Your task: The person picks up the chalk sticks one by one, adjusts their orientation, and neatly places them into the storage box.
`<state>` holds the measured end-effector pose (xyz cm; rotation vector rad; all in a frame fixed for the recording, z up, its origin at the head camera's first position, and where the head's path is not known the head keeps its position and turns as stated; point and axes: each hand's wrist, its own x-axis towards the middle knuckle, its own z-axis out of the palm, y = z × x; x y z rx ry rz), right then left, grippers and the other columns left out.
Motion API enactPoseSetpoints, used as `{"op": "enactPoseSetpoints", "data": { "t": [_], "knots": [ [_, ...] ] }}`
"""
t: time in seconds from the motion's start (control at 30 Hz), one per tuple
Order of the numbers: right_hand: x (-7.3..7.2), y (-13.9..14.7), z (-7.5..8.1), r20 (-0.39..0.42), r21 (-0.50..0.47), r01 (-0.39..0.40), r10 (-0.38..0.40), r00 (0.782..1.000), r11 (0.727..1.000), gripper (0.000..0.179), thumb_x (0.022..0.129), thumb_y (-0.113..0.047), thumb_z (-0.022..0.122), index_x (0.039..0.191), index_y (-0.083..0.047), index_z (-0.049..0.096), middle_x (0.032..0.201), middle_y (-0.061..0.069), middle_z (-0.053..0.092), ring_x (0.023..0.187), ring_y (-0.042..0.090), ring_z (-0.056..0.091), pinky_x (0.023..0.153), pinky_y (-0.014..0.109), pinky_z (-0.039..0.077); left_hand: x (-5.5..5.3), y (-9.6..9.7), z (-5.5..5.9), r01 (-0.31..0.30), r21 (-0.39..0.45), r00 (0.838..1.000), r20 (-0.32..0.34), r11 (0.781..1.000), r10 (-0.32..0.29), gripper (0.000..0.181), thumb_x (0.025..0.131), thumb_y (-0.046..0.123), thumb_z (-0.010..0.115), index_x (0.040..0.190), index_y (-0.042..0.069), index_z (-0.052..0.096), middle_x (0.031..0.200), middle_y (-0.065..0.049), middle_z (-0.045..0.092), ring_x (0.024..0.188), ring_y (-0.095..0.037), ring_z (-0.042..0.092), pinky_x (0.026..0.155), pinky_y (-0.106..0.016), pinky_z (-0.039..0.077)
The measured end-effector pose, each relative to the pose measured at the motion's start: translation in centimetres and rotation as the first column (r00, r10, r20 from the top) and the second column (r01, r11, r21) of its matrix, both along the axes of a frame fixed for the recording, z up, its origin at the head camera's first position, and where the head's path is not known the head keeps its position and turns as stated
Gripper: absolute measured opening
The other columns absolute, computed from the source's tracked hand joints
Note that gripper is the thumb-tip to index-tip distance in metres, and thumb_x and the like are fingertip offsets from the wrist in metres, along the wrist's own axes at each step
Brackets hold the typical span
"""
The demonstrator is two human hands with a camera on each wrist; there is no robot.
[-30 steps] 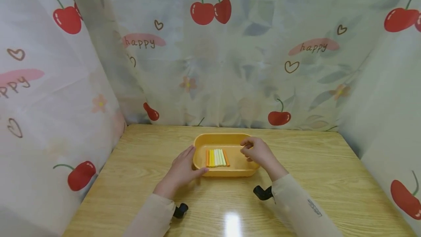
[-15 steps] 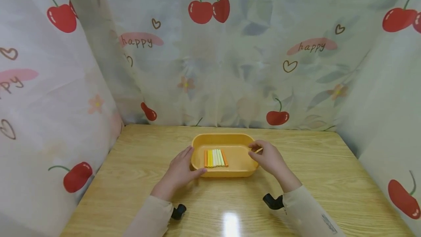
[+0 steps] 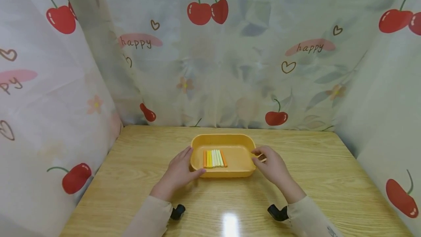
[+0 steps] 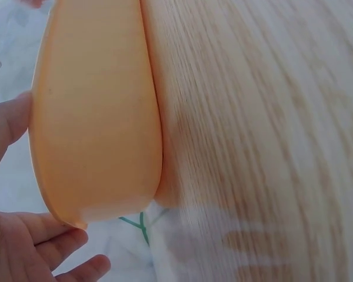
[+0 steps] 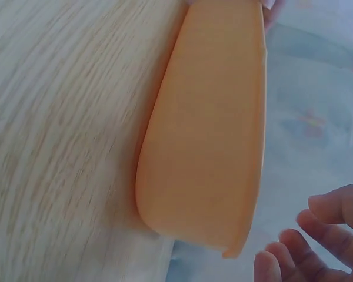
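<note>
An orange-yellow plastic tray (image 3: 240, 158) with rounded corners stands on the table. Inside its left half lies a row of several chalk-like sticks (image 3: 214, 158) in orange, yellow, white and pale green. My left hand (image 3: 179, 173) holds the tray's left end, thumb on the near rim and fingers along the side. In the left wrist view, the fingertips (image 4: 67, 232) meet the rim. At the right end is my right hand (image 3: 273, 167), its fingers loosely bent and holding nothing. The right wrist view shows those fingers (image 5: 317, 235) apart from the tray wall (image 5: 203, 129).
The wooden table (image 3: 158, 145) extends around the tray on all sides. Cloth curtains (image 3: 223, 83) printed with cherries and "happy" enclose the back and both sides. A black wrist mount (image 3: 277, 213) sticks out from the right sleeve, another mount (image 3: 178, 212) from the left.
My right hand has drawn back from over the tray's inside to its right end, moving rightward and nearer, and its fingers have loosened. The left hand, tray and sticks stay put.
</note>
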<state>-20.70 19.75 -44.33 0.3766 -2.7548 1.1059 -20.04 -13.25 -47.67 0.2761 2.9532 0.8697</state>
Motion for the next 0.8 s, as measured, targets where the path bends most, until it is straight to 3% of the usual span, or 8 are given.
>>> {"op": "enactPoseSetpoints", "data": {
  "t": [0.3,0.57,0.8],
  "knots": [
    [0.5,1.1,-0.5,-0.053,0.033,0.015,-0.014,0.999,0.999,0.022,0.094,-0.010,0.070,0.113,-0.001,0.070,0.111,0.012,0.067,0.094,0.027,0.065,0.077,0.040,0.059,0.3,0.1,0.0,0.031,0.005,0.999,-0.018,1.000,-0.031,0.104,0.086,0.065,0.066,0.158,0.002,0.025,0.165,-0.015,0.021,0.149,-0.036,0.022,0.120,-0.054,0.020],
    [1.0,2.6,-0.3,-0.094,0.094,0.040,-0.031,0.995,0.995,0.023,0.094,-0.009,0.069,0.116,-0.003,0.070,0.114,0.013,0.068,0.096,0.029,0.064,0.079,0.045,0.058,0.8,-0.1,0.4,0.040,0.009,0.999,-0.029,0.999,-0.040,0.103,0.090,0.060,0.066,0.160,0.004,0.016,0.165,-0.014,0.019,0.150,-0.034,0.022,0.120,-0.053,0.019],
    [1.5,4.2,0.1,-0.121,0.161,0.060,-0.041,0.992,0.985,0.027,0.096,-0.013,0.067,0.122,-0.003,0.067,0.120,0.016,0.066,0.105,0.035,0.063,0.084,0.050,0.056,1.7,-2.0,1.2,0.072,-0.037,0.991,-0.114,0.997,-0.076,0.097,0.091,0.054,0.069,0.158,0.001,0.023,0.162,-0.017,0.026,0.148,-0.036,0.026,0.119,-0.055,0.021]
  ]
}}
